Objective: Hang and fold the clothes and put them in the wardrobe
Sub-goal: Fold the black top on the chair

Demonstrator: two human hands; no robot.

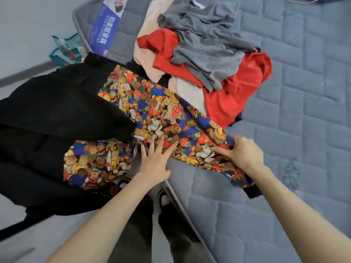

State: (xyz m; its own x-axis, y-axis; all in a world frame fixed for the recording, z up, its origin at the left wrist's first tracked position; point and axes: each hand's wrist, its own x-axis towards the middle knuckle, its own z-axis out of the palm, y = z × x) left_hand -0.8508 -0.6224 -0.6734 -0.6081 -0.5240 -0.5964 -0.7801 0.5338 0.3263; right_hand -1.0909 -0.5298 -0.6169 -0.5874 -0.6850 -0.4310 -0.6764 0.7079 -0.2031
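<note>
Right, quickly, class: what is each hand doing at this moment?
Left hand: open, pressed flat on the bear-print garment.
Right hand: gripping a fold of the same garment.

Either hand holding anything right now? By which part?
Right hand grips the teddy-bear-print garment at a bunched fold of its printed fabric; left hand only presses flat on the print, fingers spread.

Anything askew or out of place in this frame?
Yes: the bear-print garment lies crooked across the mattress corner, and its black half seems to spill past the edge. Behind it, the grey and red clothes sit in a crumpled heap.
</note>
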